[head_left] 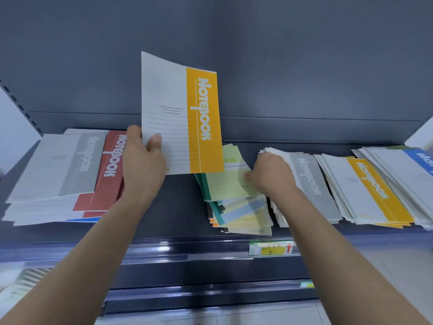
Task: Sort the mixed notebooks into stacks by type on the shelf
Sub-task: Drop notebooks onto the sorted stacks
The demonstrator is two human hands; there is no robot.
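Our left hand (pixel 143 160) pinches a yellow notebook (pixel 182 118) upright above the shelf (pixel 178 207); our right hand (pixel 269 174), grip unclear, rests between the pastel stack (pixel 234 195) and a grey stack (pixel 309 181).

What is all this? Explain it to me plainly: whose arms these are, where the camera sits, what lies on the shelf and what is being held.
No machine here: these are a person's two bare arms, seen from one camera worn on the head, looking forward and down. The left hand pinches a yellow-banded notebook by its lower corner and holds it upright above the shelf. On the shelf, at the left, lies a loose mixed pile with a grey-banded notebook and a red-banded notebook on top. In the middle sits a stack of smaller pastel notebooks; the right hand is at its right edge, and whether it grips anything is unclear. Further right lie a grey-banded stack, a yellow-banded stack and a blue-banded stack at the edge of view.
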